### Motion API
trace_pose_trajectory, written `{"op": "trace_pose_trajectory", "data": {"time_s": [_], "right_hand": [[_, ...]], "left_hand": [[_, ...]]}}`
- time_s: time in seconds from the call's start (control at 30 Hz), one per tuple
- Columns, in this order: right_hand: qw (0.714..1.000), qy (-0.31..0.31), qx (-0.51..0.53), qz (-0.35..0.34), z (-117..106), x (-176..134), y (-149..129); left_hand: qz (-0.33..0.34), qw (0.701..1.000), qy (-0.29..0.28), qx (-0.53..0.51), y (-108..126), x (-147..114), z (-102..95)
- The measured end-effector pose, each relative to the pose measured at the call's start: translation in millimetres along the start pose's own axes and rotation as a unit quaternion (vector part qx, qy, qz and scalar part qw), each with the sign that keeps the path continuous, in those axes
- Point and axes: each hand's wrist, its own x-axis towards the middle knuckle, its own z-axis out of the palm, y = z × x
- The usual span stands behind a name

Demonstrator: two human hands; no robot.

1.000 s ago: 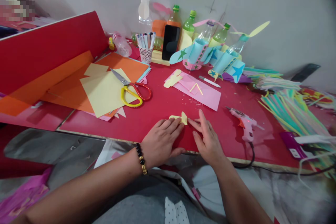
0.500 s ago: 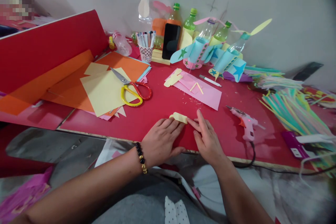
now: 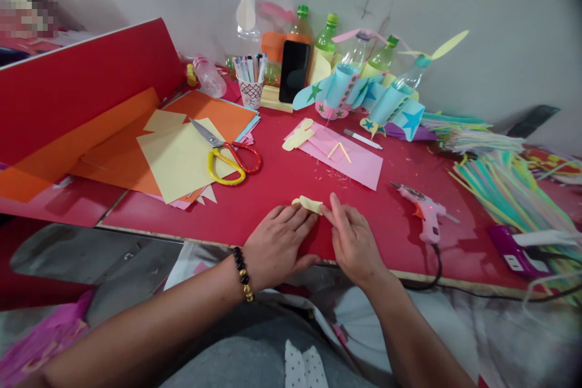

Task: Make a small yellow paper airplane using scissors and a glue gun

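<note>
A small pale yellow paper piece (image 3: 311, 204) lies near the table's front edge, with part of it hidden under fingers. My left hand (image 3: 279, 239) rests flat over its lower side, fingers stretched out and pressing it to the table. At the paper's right end, my right hand (image 3: 354, 242) touches it with a fingertip; the other fingers are extended and the thumb stands apart. Beyond both hands is a pink paper sheet (image 3: 366, 171) carrying two thin yellow strips (image 3: 340, 150). A yellow paper cutout (image 3: 297, 136) overlaps its left end.
Scissors (image 3: 227, 157) lie on yellow and orange paper at left. A pink glue gun (image 3: 427, 212) with a cord sits at right, near a purple power strip (image 3: 518, 257). Decorated bottles (image 3: 393, 103), a phone (image 3: 294, 71) and a pen cup (image 3: 250, 92) stand at the back.
My right hand has shifted slightly left, closer to my left hand, its fingertip now over the paper's right end. My left hand stays in place.
</note>
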Motion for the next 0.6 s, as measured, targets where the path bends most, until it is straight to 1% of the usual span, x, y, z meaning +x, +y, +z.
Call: {"op": "trace_pose_trajectory", "data": {"time_s": [0.13,0.37,0.6], "right_hand": [[1.000,0.006,-0.027,-0.009,1.4,0.4,-0.8],[0.999,0.014,-0.043,-0.004,1.8,2.4,-5.1],[0.999,0.011,-0.033,-0.007,0.2,3.0,-4.5]], "left_hand": [[0.001,1.000,0.002,0.006,0.6,0.2,-0.3],[-0.004,1.000,0.007,0.004,-0.2,-0.7,0.7],[-0.007,0.999,0.039,-0.006,-1.4,-4.7,4.6]]}}
